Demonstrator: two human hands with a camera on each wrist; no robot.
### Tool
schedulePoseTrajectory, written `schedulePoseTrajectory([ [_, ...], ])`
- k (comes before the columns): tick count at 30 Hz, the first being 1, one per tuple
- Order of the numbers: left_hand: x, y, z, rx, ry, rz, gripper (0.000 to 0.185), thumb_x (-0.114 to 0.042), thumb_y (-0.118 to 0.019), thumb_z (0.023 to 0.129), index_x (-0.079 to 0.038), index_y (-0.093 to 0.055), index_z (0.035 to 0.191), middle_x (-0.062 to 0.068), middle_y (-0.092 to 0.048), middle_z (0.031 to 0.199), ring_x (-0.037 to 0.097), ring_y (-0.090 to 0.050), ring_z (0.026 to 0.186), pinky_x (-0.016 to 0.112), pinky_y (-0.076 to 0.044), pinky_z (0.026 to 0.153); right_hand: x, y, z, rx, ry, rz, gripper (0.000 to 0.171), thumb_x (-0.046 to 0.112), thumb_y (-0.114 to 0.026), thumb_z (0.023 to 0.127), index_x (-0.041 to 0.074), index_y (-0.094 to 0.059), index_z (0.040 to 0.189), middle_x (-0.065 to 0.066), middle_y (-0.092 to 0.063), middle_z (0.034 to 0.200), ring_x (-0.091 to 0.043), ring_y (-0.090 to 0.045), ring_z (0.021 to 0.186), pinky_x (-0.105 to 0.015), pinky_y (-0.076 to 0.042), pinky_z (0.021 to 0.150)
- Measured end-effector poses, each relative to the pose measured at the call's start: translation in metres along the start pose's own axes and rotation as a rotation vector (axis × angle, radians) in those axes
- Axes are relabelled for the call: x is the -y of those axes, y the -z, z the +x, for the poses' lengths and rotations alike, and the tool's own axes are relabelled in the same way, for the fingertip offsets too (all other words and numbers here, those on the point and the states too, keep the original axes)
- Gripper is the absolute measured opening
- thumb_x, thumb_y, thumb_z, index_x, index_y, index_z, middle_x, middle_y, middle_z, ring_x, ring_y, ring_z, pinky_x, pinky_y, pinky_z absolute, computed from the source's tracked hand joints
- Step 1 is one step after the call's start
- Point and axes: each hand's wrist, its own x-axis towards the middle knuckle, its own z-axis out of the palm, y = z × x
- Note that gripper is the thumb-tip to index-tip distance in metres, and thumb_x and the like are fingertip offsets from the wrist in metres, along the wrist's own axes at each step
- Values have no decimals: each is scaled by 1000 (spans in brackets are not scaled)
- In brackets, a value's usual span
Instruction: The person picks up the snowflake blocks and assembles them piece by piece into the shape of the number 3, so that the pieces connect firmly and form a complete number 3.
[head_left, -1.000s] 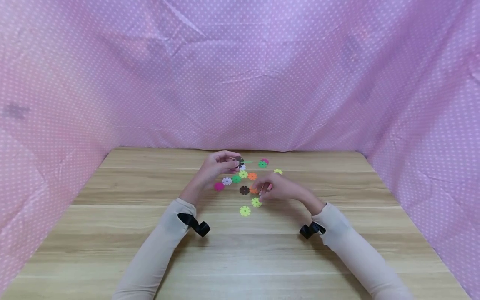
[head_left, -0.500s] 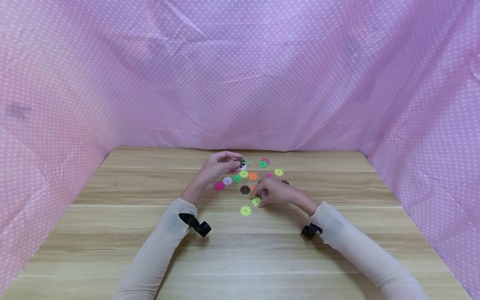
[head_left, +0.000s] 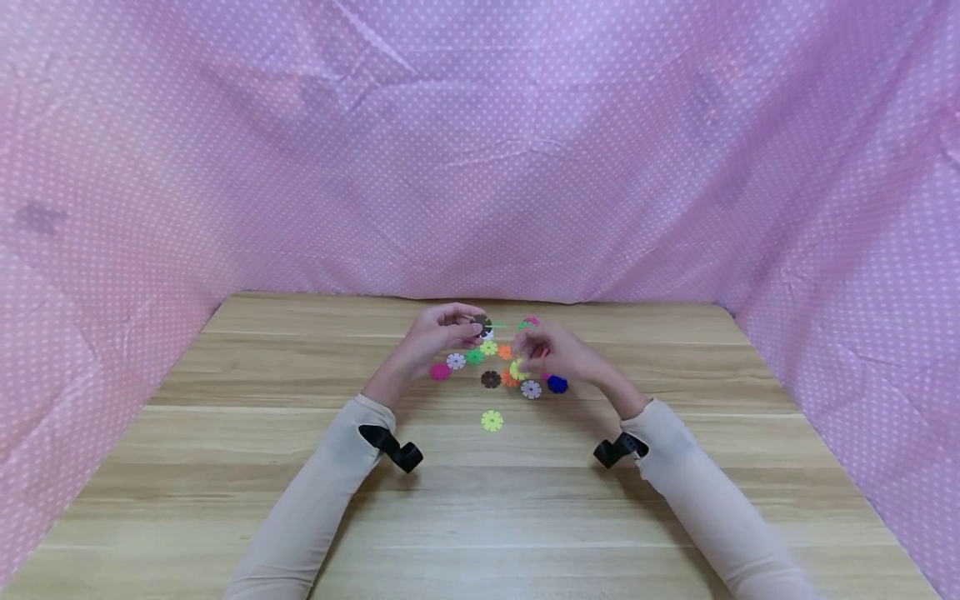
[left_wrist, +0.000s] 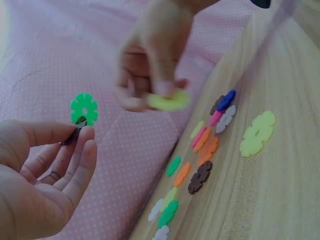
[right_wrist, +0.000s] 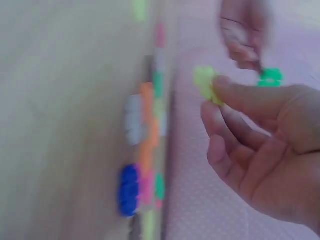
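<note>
Alignment is what matters for the step in hand, as I judge it: the right hand (head_left: 551, 357) should bring its yellow-green disc (left_wrist: 169, 100) edge-on to the small assembly in the left hand (head_left: 435, 333), slot facing slot and the two discs at a right angle, then push straight in with a short press while the left hand stays steady; a skewed approach would likely bend the thin teeth or slip past the notch. Left hand, centre of the head view: fingers loosely curled, thumb and fingertips pinching a dark brown disc (left_wrist: 76, 131) with a green disc (left_wrist: 84, 108) standing up from it, held above the table (head_left: 225, 500). Right hand, just right of it and close beside but not touching: thumb and forefinger pinch the yellow-green disc, other fingers half curled; in the left wrist view it hangs at upper centre, blurred, with the disc near flat. Right wrist view is too smeared to read the notches. Loose discs lie in a cluster on the wood below and between the hands: a brown disc (head_left: 491, 379), a white disc (head_left: 531, 389), a blue disc (head_left: 557, 383), a pink disc (head_left: 440, 372), and one pale yellow disc (head_left: 491, 421) apart, lower centre. Dotted pink cloth (head_left: 480, 167) fills the upper frame.
</note>
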Motion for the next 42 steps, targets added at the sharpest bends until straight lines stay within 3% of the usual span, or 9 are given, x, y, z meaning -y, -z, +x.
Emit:
schedulePoseTrajectory([
  [5, 2, 0, 1, 5, 2, -4, 30, -2, -65, 97, 6, -62, 126, 3, -70, 96, 12, -71, 82, 25, -63, 80, 9, 11, 3, -221, -79, 158, 24, 2, -74, 90, -6, -69, 112, -17, -70, 94, -12, -64, 77, -20, -54, 67],
  [9, 3, 0, 2, 9, -3, -1, 30, -1, -65, 97, 7, -61, 126, 4, -69, 97, 12, -71, 83, 26, -63, 81, 12, 11, 5, -327, -124, 276, 25, 6, -72, 94, -5, -70, 116, -17, -71, 93, -13, -66, 73, -22, -57, 64],
  [14, 4, -1, 2, 9, 5, 5, 29, -1, -65, 97, 7, -62, 125, 5, -69, 97, 12, -71, 83, 26, -63, 80, 8, 3, 7, -410, -134, 348, 24, 9, -73, 94, -4, -71, 114, -8, -72, 89, -22, -70, 78, -32, -63, 70],
  [18, 4, -2, 2, 5, 19, 5, 29, -1, -65, 97, 6, -62, 125, 6, -69, 98, 12, -71, 83, 26, -63, 81, 7, -1, 7, -437, -119, 366, 23, 8, -73, 94, -4, -70, 113, -6, -72, 89, -25, -70, 79, -32, -63, 71],
  [26, 6, -4, 3, -6, 23, 2, 31, 0, -65, 97, 6, -61, 126, 4, -67, 96, 11, -71, 83, 27, -63, 82, 8, -2, 8, -435, -118, 369, 22, 7, -72, 94, -5, -70, 113, -17, -72, 95, -29, -71, 82, -26, -62, 68],
  [32, 7, -3, 4, -8, 24, 10, 30, 1, -65, 97, 6, -61, 126, 4, -66, 95, 11, -71, 82, 29, -63, 84, 9, -5, 9, -454, -130, 391, 23, 6, -72, 94, -6, -69, 113, -11, -71, 91, -25, -71, 80, -33, -64, 71],
  [37, 9, -3, 5, -8, 21, 20, 30, 0, -65, 97, 5, -62, 126, 4, -66, 94, 11, -71, 82, 37, -62, 90, 9, -8, 10, -482, -128, 419, 23, 6, -71, 94, -7, -68, 113, -7, -70, 90, -24, -71, 78, -31, -64, 70],
  [42, 8, -4, 4, -9, 24, 13, 28, 0, -65, 97, 4, -62, 125, 4, -67, 95, 11, -71, 82, 33, -63, 86, 10, -10, 10, -494, -117, 448, 24, 3, -72, 93, -10, -66, 112, -3, -70, 88, -20, -72, 76, -32, -64, 70],
])
